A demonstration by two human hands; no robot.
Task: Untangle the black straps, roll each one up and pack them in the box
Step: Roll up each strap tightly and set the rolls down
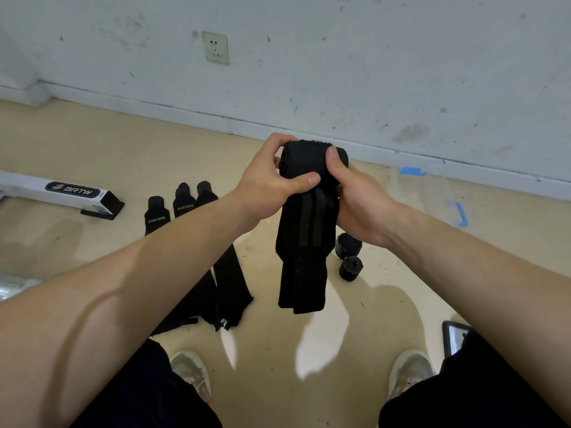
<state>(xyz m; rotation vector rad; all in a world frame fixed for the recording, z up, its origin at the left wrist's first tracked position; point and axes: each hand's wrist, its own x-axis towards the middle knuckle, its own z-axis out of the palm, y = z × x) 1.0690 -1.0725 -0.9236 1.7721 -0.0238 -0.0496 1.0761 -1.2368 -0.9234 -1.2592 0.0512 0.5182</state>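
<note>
Rolling: left hand (272, 177) and right hand (355, 196) grip the strap (304, 230) roll, fingers curled tight; tail hangs free to feed.

The black fabric strap (304, 242) shows dull grey lengthwise stripes; flat black straps (156, 217) bear yellow-green lettering (XUEYING); the long white box (27, 185) has a black end.

The left hand (268, 180) and right hand (360, 208) are left uncovered, as are both forearms, black legwear (139, 393) is worn over the knees, and just beyond that legwear a pale grey-beige left sneaker (191, 375) and right sneaker (409, 370) are seen.
</note>
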